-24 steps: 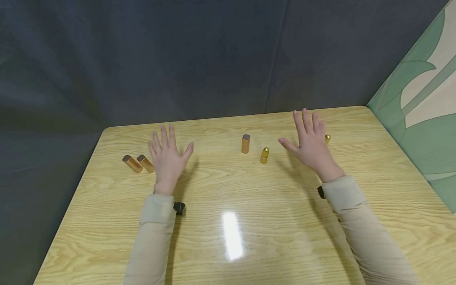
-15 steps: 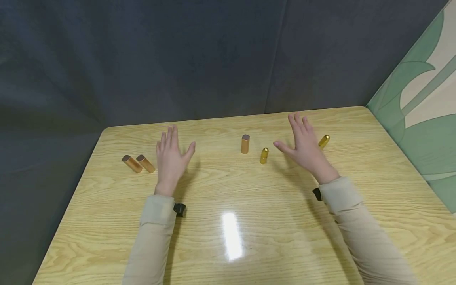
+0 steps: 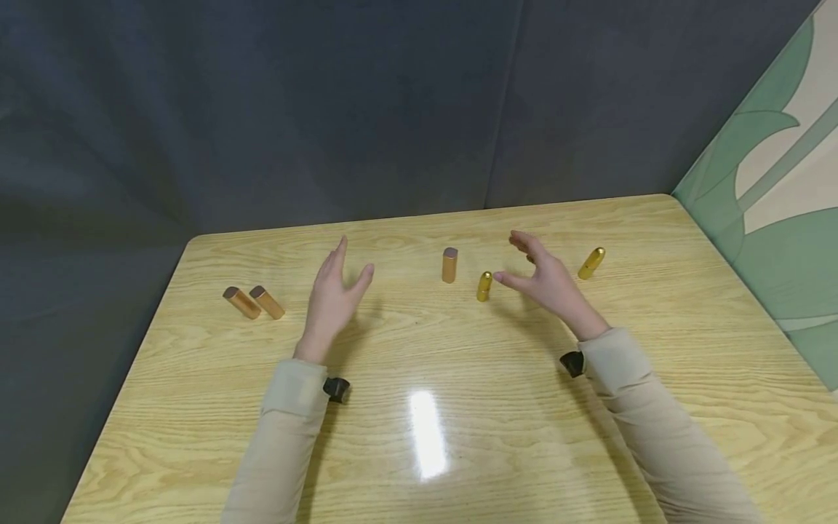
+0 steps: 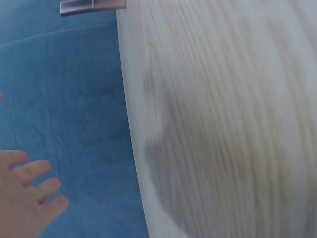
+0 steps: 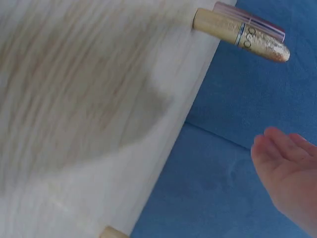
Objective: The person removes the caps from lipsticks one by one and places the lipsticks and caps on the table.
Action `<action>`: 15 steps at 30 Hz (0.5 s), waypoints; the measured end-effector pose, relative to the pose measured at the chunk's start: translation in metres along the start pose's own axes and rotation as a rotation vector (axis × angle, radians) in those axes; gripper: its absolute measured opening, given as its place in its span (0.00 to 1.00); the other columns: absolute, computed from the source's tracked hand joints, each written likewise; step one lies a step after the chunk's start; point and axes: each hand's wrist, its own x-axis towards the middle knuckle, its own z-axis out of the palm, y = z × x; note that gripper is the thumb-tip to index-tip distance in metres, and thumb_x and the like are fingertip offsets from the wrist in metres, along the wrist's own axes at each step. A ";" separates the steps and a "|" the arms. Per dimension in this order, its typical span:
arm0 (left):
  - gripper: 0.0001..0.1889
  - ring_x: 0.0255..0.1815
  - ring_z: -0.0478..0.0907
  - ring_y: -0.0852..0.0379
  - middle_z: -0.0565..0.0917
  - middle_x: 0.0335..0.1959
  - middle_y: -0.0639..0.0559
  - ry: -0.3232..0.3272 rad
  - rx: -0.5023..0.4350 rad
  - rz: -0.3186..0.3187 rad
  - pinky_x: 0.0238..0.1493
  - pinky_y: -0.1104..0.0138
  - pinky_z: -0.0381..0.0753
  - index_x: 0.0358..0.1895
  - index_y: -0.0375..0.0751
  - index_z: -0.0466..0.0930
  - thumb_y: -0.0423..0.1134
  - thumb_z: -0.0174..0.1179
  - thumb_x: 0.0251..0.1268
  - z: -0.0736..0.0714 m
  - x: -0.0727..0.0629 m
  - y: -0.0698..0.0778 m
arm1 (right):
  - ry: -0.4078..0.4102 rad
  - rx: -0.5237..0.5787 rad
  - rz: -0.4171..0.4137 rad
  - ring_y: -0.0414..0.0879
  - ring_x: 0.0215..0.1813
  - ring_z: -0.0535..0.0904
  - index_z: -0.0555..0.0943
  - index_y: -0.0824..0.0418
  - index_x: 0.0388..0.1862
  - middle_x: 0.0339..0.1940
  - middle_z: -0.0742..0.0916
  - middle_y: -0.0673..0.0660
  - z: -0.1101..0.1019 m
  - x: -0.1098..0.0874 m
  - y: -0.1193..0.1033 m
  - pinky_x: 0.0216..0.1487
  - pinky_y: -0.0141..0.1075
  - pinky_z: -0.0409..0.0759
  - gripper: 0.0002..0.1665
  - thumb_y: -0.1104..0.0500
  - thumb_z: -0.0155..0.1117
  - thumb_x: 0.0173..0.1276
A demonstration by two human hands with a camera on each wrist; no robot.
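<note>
My left hand (image 3: 330, 306) is held above the table with thumb and fingers spread apart, holding nothing; two copper-coloured tubes (image 3: 267, 302) with dark tops stand to its left. Over the right half, my right hand (image 3: 550, 285) hovers with its fingers bent loosely and nothing in its grasp. Its thumb tip is close beside a gold, round-topped lipstick tube (image 3: 484, 287), seen with lettering and a seam in the right wrist view (image 5: 241, 34). Just left of that stands a third copper tube (image 3: 449, 266). Another gold tube (image 3: 591, 263) stands on the hand's far right side.
All the tubes stand on a glossy wood-grain table (image 3: 419, 349). A dark blue cloth (image 3: 353, 109) hangs behind its far edge and down the left. A green and cream patterned panel (image 3: 779, 189) borders the right side.
Both hands have moved inward toward the middle and turned palms more to each other. The right fingers have bent, and the rightmost gold tube has come fully into sight.
</note>
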 end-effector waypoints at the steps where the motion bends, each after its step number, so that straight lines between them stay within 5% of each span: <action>1: 0.39 0.78 0.49 0.40 0.53 0.77 0.41 -0.015 -0.023 -0.010 0.75 0.44 0.53 0.77 0.47 0.44 0.60 0.47 0.70 0.001 0.000 0.001 | -0.006 0.021 -0.002 0.65 0.74 0.58 0.51 0.67 0.75 0.74 0.64 0.69 0.001 0.001 0.001 0.75 0.55 0.58 0.47 0.56 0.65 0.66; 15: 0.33 0.74 0.59 0.44 0.64 0.73 0.42 -0.122 -0.294 -0.042 0.75 0.53 0.60 0.74 0.40 0.54 0.50 0.50 0.73 0.015 -0.002 0.005 | -0.070 0.173 0.025 0.65 0.66 0.70 0.60 0.73 0.69 0.65 0.73 0.73 0.019 0.004 0.002 0.69 0.52 0.69 0.38 0.66 0.65 0.64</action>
